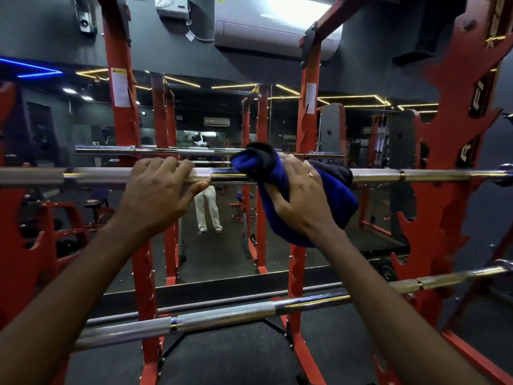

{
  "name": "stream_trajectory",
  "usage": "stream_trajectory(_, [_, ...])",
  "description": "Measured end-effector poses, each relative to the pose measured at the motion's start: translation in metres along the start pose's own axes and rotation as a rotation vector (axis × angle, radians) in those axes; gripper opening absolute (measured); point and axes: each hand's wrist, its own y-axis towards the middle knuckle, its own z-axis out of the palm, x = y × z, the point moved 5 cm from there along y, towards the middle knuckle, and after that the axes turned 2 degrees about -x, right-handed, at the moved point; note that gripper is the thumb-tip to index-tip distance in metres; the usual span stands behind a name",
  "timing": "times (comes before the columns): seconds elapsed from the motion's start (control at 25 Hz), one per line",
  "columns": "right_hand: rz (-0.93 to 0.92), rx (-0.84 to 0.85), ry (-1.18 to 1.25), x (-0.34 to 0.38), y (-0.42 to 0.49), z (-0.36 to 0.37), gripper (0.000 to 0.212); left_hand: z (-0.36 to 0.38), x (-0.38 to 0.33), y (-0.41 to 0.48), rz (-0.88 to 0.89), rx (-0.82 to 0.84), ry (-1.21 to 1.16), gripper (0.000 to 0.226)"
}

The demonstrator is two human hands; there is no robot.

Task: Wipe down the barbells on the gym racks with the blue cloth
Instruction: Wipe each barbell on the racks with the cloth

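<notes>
A chrome barbell point(94, 175) lies across the red rack at chest height and spans the whole view. My left hand point(158, 193) grips its middle from above, fingers curled over the bar and thumb underneath. Just to the right, my right hand point(302, 198) presses the blue cloth point(277, 173) around the same bar; the cloth wraps the bar and hangs below my palm. A second barbell point(222, 315) rests lower in the rack, sloping up to the right. The bar under the cloth is hidden.
Red rack uprights point(125, 112) point(308, 107) stand behind the bar, and red jagged side plates point(458, 151) flank it. A wall mirror behind reflects another barbell point(166, 151), gym equipment and a person's legs in white trousers point(206, 209). Dark rubber floor lies below.
</notes>
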Motion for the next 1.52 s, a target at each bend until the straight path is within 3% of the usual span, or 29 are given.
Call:
stream_trajectory(0.08, [0.004,-0.008,-0.118,-0.01,0.013,-0.009,0.045,0.002,0.002,0.0,0.02,0.015,-0.03,0.058])
stream_trajectory(0.24, [0.307,-0.215,-0.101,-0.014,0.023,-0.011,0.044,0.008,0.009,-0.01,-0.035,-0.007,-0.064,0.049])
stream_trajectory(0.36, [0.089,-0.234,0.016,0.04,0.022,0.022,0.033,0.008,0.01,-0.013,-0.087,-0.022,-0.09,0.048])
stream_trajectory(0.48, [-0.114,-0.206,0.201,0.054,0.027,0.027,0.051,0.003,0.024,-0.015,-0.154,-0.028,-0.075,0.05])
stream_trajectory(0.6, [-0.02,-0.303,0.156,0.018,0.03,0.007,0.048,-0.001,0.037,-0.018,-0.158,-0.038,-0.019,0.051])
stream_trajectory(0.72, [0.093,-0.25,0.067,0.014,0.029,0.011,0.034,-0.002,0.039,-0.019,-0.161,-0.031,-0.008,0.051])
stream_trajectory(0.84, [-0.023,-0.175,-0.042,0.048,0.029,0.031,0.042,-0.003,0.036,-0.019,-0.17,-0.046,-0.007,0.05])
stream_trajectory(0.96, [-0.088,-0.213,-0.031,0.042,0.031,0.028,0.037,-0.005,0.035,-0.023,-0.163,-0.054,-0.011,0.05])
stream_trajectory(1.08, [0.161,-0.368,-0.042,0.011,0.032,0.016,0.03,-0.006,0.042,-0.025,-0.136,-0.015,0.003,0.051])
stream_trajectory(1.16, [0.218,-0.395,-0.045,0.017,0.027,0.024,0.028,-0.007,0.046,-0.028,-0.129,-0.016,0.024,0.051])
stream_trajectory(1.4, [-0.006,-0.237,0.065,0.112,0.011,0.071,0.043,-0.008,0.052,-0.029,-0.121,-0.007,0.044,0.054])
stream_trajectory(1.52, [-0.107,-0.206,0.07,0.106,0.011,0.068,0.046,-0.013,0.076,-0.037,-0.12,-0.017,0.036,0.055])
